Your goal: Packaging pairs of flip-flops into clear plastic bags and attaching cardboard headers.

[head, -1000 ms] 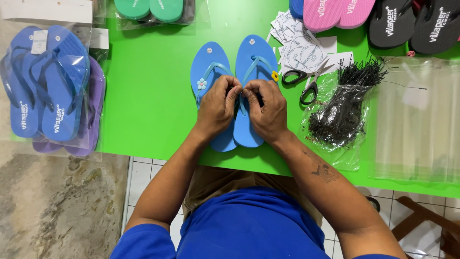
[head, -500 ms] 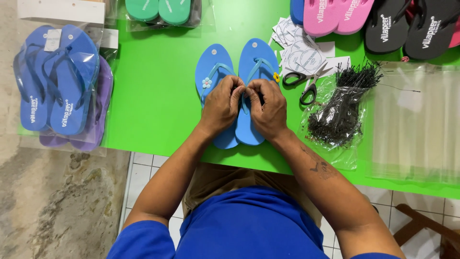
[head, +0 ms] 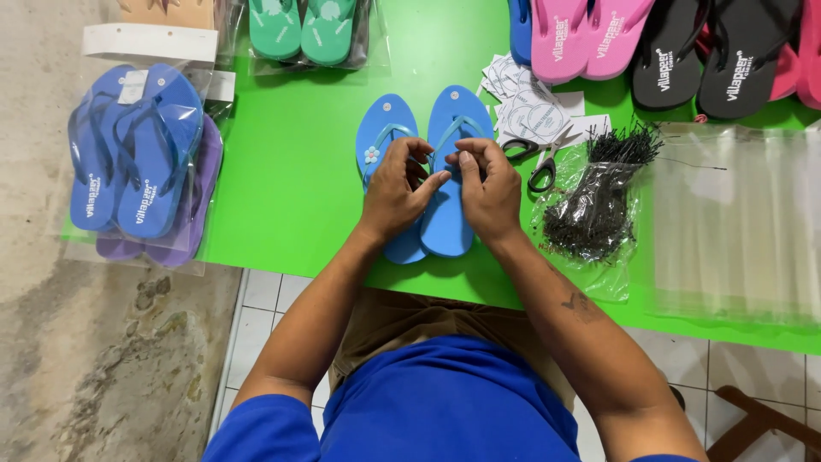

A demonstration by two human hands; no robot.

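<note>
Both hands over a pair of light blue flip-flops (head: 445, 184) lying side by side, toes away, on the green counter (head: 291, 180).

Left hand (head: 395, 192): fingers curled, fingertips drawn together above the straps of the left sandal. It seems to pinch something very small; what, I cannot tell. Right hand (head: 486, 186): clenched loosely, thumb and forefinger pinched just across from the left fingertips, near touching. Whatever passes between them is too fine to see.

Under the left hand's fingers: a small white flower ornament (head: 371, 155) on the left strap.

Just right of the right hand: scissors (head: 537, 162), black handles, blades toward a heap of round white paper tags (head: 532, 113). Further right: a bundle of thin black ties (head: 599, 192) lying on clear plastic, then a stack of clear bags (head: 740, 222).

Well to the left of the left hand: bagged dark blue sandals (head: 132, 162) on top of a purple pair, overhanging the counter's near edge. Far side: green pair (head: 301, 27), pink pair (head: 590, 34), black pair (head: 705, 51).

Risks, as judged:
- Fine piece slipping from the pinch; both hands hide the work, so a drop onto the blue sole could go unnoticed.
- Pulling at the straps may skew the pair out of alignment.
- A right elbow swing could scatter the loose ties or tags.
- Scissors sit close to the right knuckles; a blind reach could catch them.
- The overhanging bag at far left could slide off if the counter is jolted.
</note>
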